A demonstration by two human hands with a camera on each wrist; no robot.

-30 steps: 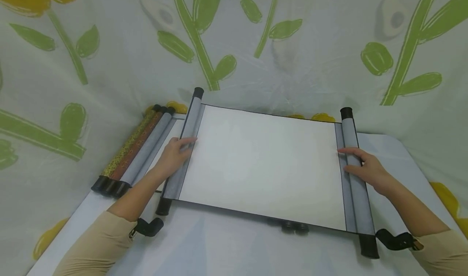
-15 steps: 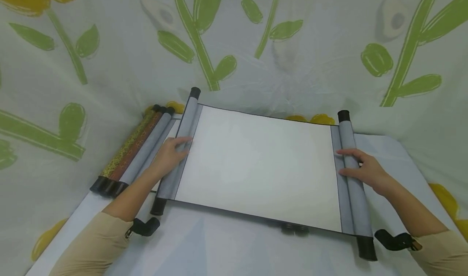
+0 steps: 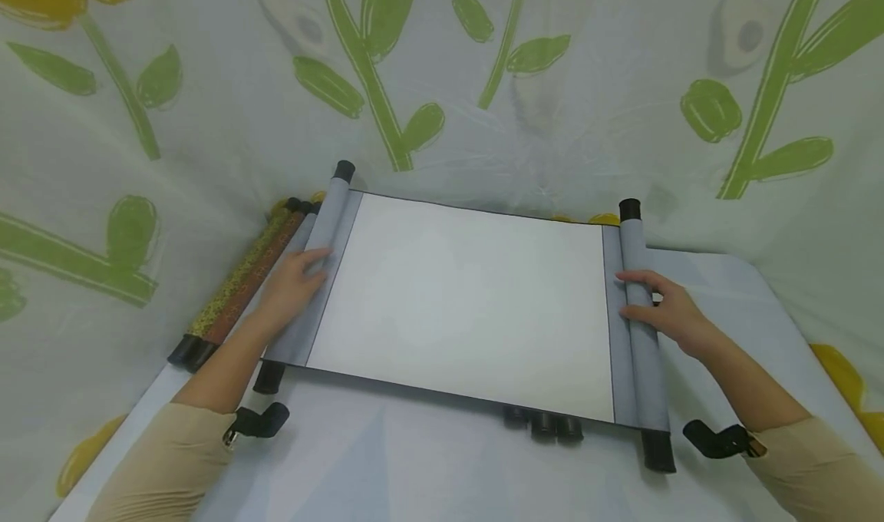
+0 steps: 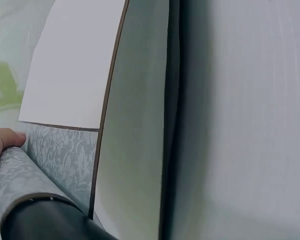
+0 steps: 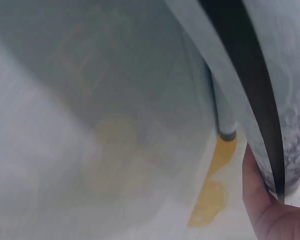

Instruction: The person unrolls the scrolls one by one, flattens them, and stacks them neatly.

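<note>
A blank white scroll [image 3: 470, 307] with grey patterned borders is spread between two rollers in the head view, tilted down to the right. My left hand [image 3: 290, 288] grips its left roller [image 3: 333, 203], which has black end caps. On the other side, my right hand [image 3: 670, 311] curls thumb and fingers around the right roller [image 3: 649, 376]. The left wrist view has the grey brocade roll [image 4: 30, 175] with part of my left hand [image 4: 0, 142] behind it. In the right wrist view my right hand [image 5: 277, 222] holds the roller [image 5: 290, 125] from below.
At the left lie a yellow patterned rolled scroll [image 3: 238, 280] and a red one [image 3: 255, 280], with a grey roll partly covered beside them. Several black end caps [image 3: 543, 427] poke out beneath the held scroll's front edge. The pale table [image 3: 414, 468] meets a flower-printed sheet [image 3: 552, 146].
Both hands have carried the spread scroll to the left. Its left roller now overlaps the grey roll there, and another black cap shows under the front edge.
</note>
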